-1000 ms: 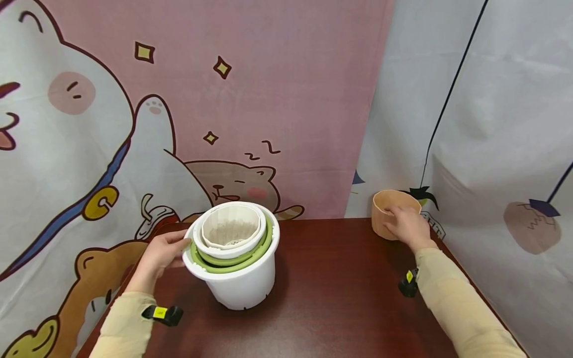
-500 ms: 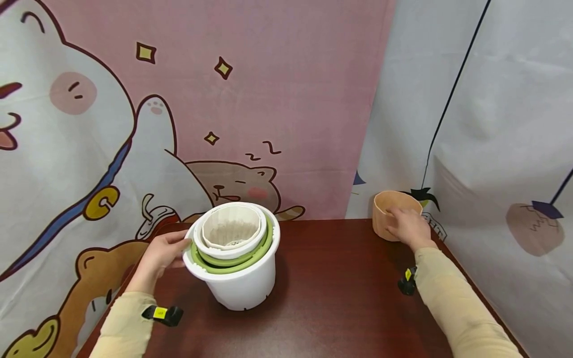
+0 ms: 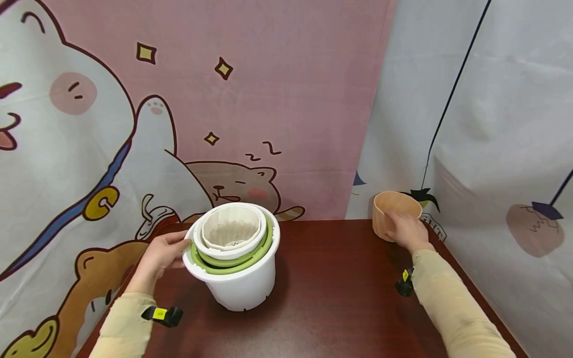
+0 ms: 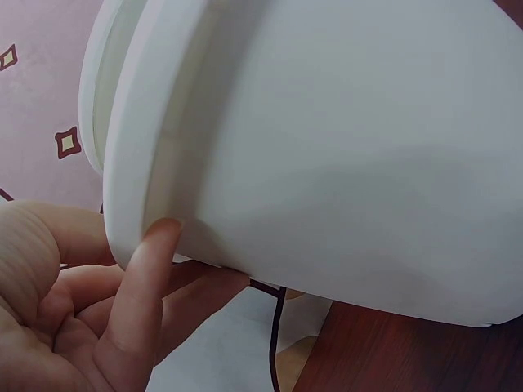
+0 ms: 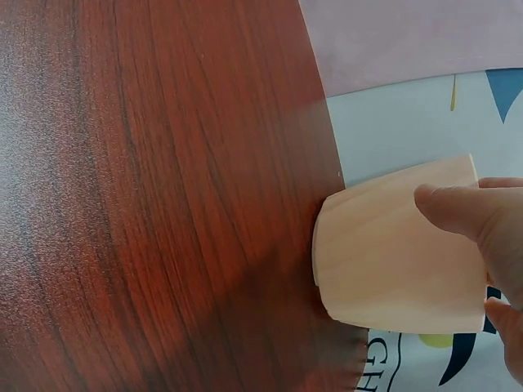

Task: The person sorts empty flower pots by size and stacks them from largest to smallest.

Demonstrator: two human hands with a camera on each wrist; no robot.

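On the left of the table, in the head view, stands a large white flower pot (image 3: 243, 293) with smaller pots nested in it. Among these are a green pot (image 3: 268, 238) and a white ribbed pot (image 3: 233, 226) at the centre. My left hand (image 3: 163, 253) grips the big pot's rim at its left side; in the left wrist view a fingertip presses under the rim (image 4: 135, 163). At the far right corner, my right hand (image 3: 408, 231) holds a peach-coloured flower pot (image 3: 381, 221). Its thumb lies on the outer wall in the right wrist view; the other fingers are partly hidden.
The dark red wooden table (image 3: 331, 288) spreads between the two pots. Printed cloth (image 3: 295, 99) hangs along the back, and a pale cloth (image 3: 483, 149) along the right side, close behind the peach pot.
My right hand has shifted slightly down and left on the peach pot, its thumb now lower against the near wall. The left hand and the nested pots stay put.
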